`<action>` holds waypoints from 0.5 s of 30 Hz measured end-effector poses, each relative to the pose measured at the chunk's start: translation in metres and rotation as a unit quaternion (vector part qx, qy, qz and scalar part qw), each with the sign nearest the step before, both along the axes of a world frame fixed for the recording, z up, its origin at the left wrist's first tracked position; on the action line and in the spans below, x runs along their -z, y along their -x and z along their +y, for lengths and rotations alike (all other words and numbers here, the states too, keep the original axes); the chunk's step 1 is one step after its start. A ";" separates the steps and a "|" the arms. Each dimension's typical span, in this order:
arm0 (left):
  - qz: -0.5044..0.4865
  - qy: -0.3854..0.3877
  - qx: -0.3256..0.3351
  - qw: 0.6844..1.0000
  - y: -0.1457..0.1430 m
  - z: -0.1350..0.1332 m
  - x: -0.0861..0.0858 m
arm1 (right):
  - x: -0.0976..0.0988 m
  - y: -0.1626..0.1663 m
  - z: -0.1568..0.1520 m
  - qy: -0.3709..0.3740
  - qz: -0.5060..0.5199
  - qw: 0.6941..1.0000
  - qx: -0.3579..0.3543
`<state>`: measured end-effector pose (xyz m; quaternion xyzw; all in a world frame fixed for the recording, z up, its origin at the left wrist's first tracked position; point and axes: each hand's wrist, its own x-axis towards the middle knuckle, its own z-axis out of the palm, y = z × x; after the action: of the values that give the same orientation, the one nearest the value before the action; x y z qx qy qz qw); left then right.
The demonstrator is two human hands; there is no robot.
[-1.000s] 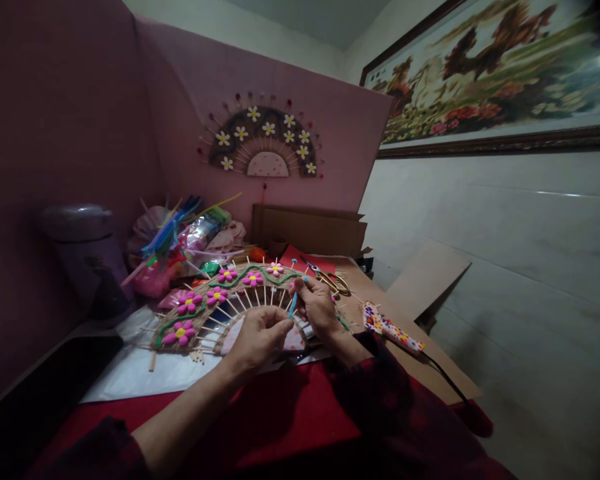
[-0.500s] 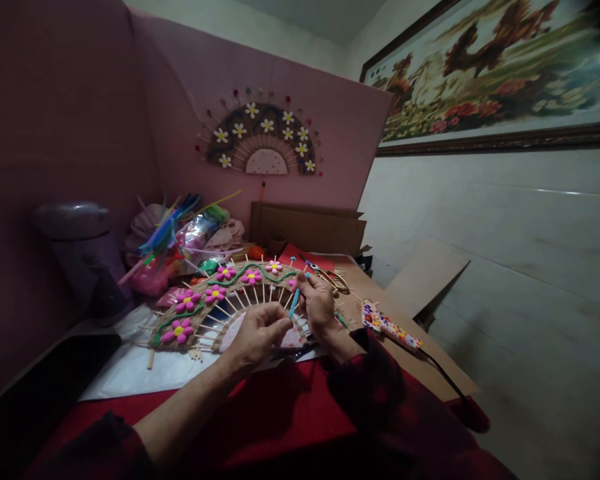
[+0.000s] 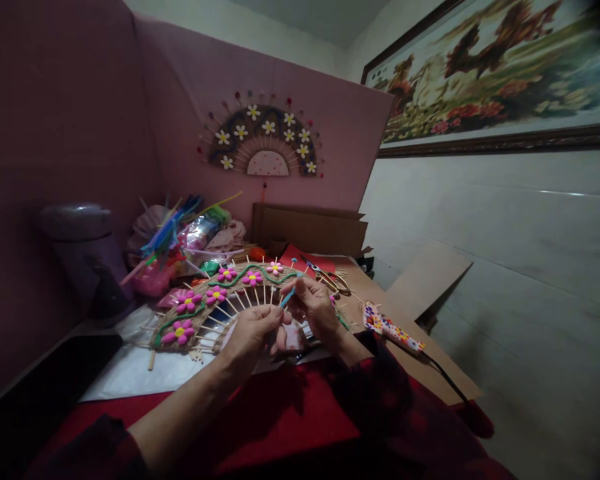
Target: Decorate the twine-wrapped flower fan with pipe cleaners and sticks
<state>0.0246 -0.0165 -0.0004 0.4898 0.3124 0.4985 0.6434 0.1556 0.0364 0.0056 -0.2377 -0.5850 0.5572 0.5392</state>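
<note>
A short, thin light-blue strip spans the gap between my two hands; whether it is pipe cleaner or clay I cannot tell. Its lower end is pinched between the thumb and forefinger of my left hand. The fingers of my right hand close around the upper end. Both hands are over the right half of a fan-shaped craft piece, which has a twine-covered arc, thin sticks, pink flowers and a green wavy line. A small blue tip tops one stick behind my right hand. My hands hide part of the fan.
Scissors lie on red paper behind my right hand. A flower-patterned glue gun with a black cord rests at right on cardboard. Bags and colourful stems are heaped at back left beside a purple flask. Another fan hangs behind.
My right hand has tilted and come slightly lower and left, with its fingers turned toward my left hand. The blue strip now slants more, and less of it shows.
</note>
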 end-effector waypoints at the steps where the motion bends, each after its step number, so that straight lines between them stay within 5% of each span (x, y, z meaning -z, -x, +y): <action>1: -0.009 0.003 -0.002 1.000 0.000 0.001 0.001 | -0.001 0.000 -0.001 -0.005 -0.003 1.000 -0.008; 9: -0.018 0.019 0.022 0.999 0.001 0.000 -0.002 | -0.002 0.002 -0.002 -0.018 -0.016 0.999 -0.032; 15: 0.015 0.015 0.036 0.999 0.000 -0.001 0.000 | 0.003 0.006 -0.004 -0.033 -0.026 0.998 0.038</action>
<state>0.0247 -0.0175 -0.0005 0.4986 0.3120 0.4627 0.6633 0.1500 0.0321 0.0023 -0.2568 -0.6073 0.5104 0.5520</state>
